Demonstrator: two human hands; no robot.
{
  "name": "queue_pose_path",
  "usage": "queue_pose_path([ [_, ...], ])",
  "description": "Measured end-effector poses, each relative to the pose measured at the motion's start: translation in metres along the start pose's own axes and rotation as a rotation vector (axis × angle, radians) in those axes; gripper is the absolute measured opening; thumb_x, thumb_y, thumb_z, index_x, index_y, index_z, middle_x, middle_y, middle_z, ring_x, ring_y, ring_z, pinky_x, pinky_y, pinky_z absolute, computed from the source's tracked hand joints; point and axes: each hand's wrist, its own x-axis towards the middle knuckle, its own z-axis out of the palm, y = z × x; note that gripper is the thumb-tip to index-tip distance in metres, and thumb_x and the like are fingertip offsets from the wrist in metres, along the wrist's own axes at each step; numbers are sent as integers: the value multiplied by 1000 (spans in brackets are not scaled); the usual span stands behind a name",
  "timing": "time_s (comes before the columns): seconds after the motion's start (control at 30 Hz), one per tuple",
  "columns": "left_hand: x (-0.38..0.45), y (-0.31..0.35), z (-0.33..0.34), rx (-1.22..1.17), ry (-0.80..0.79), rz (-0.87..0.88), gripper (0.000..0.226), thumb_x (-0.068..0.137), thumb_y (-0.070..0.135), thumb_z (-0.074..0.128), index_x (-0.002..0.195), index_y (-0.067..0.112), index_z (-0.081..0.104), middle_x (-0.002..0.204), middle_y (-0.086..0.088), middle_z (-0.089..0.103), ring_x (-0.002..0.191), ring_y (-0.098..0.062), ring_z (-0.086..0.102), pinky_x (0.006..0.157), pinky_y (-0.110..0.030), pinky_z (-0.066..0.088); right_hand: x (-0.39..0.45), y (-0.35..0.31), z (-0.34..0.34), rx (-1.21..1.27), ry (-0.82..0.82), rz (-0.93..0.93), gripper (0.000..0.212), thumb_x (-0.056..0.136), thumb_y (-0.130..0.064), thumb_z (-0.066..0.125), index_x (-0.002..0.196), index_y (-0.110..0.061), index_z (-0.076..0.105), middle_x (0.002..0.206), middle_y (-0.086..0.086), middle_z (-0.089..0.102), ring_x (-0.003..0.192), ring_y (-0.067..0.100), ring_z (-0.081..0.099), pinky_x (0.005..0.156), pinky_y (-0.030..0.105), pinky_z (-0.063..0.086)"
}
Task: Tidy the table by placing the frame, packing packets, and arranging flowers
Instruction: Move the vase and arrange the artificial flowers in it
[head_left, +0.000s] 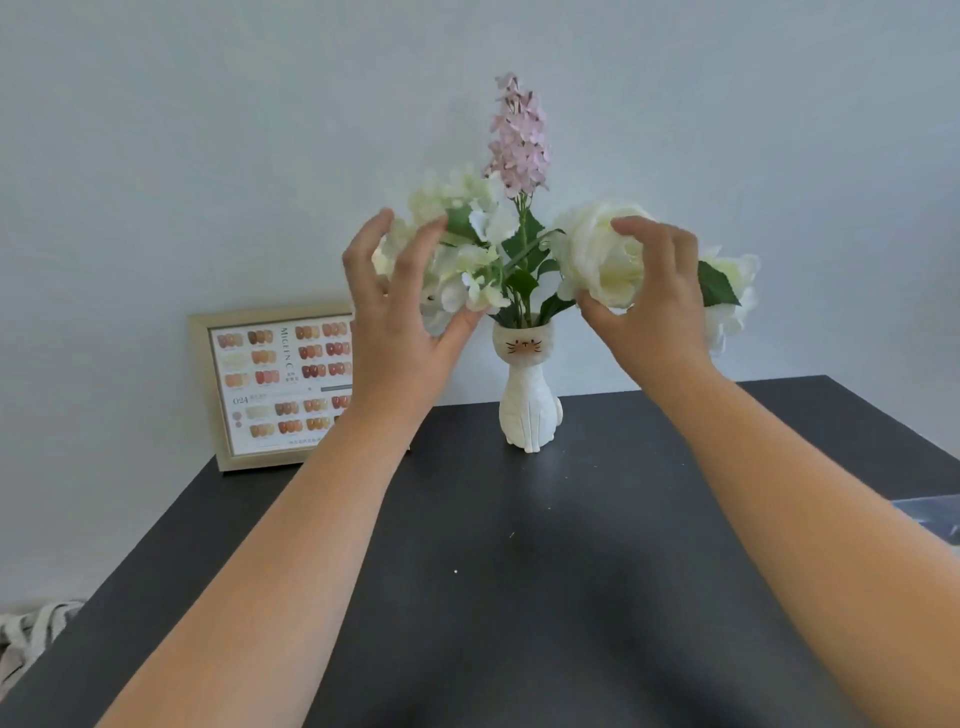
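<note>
Left hand, fingers spread, cups white hydrangea; right hand loosely grips peony; frame partly hidden on counter.

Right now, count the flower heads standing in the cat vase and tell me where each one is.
4: a white cluster at the left hand, a pink spike rising in the centre, a cream bloom under the right hand, and another white bloom far right. Others may be hidden.
</note>
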Motion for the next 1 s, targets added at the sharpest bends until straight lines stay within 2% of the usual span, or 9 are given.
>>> queue_pose_path([
  [0.1,24,14,4,112,-119,69,56,80,29,78,131,22,55,144,-14,37,100,-19,53,78,-25,46,26,-8,-6,4,-98,1,36,78,-25,72,109,-33,55,117,-9,46,79,1,49,62,0,35],
  [0.33,48,12,24,306,-272,10,51,85,53,65,129,27,58,113,0,65,100,-30,54,77,-34,36,65,-20,-10,-104,-371,23,17,82,-32,64,100,-33,62,95,0,60,63,11,55,49,22,42],
  [0.47,37,0,33,491,-328,-41,44,90,64,49,124,37,60,104,11,69,102,-25,44,72,-33,14,56,-15,-9,-152,-455,28,8,86,-24,62,89,-30,67,81,-6,63,77,19,63,56,19,45],
  [0.57,24,-7,37,520,-380,-38,29,95,56,44,106,38,64,94,16,67,97,-20,37,70,-34,10,45,-15,-8,-143,-479,38,9,85,-24,63,90,-29,69,78,-13,61,75,14,63,60,20,47],
  [0.63,16,-8,38,512,-427,-52,26,97,52,42,86,34,58,88,17,65,96,-18,34,70,-35,11,38,-13,-9,-139,-495,21,12,85,-23,63,94,-27,70,80,-13,63,72,9,61,65,22,50],
  [0.7,12,-10,36,544,-431,-41,28,97,53,41,91,36,62,95,19,66,101,-18,37,70,-35,10,27,-12,-13,-121,-437,-30,14,86,-19,62,95,-24,71,86,-9,65,75,8,58,73,26,49],
  [0.83,12,-27,13,380,-265,-118,35,90,59,45,118,46,63,114,18,55,107,-14,38,77,-31,14,-1,4,-29,-198,54,-115,24,81,-16,63,102,-24,70,117,2,59,113,31,46,93,31,29],
  [0.93,18,-55,-6,63,-75,-429,39,81,53,52,118,42,59,126,5,44,116,-23,46,98,-36,31,-9,26,-39,-228,136,227,57,76,-33,67,127,-43,44,150,2,27,133,35,25,101,48,26],
  [1.0,21,-69,-7,-106,-172,-701,47,78,54,59,123,48,48,133,2,35,119,-26,46,103,-44,38,-7,41,-40,-93,53,450,72,74,-40,72,132,-52,30,154,1,14,131,32,31,98,48,36],
])
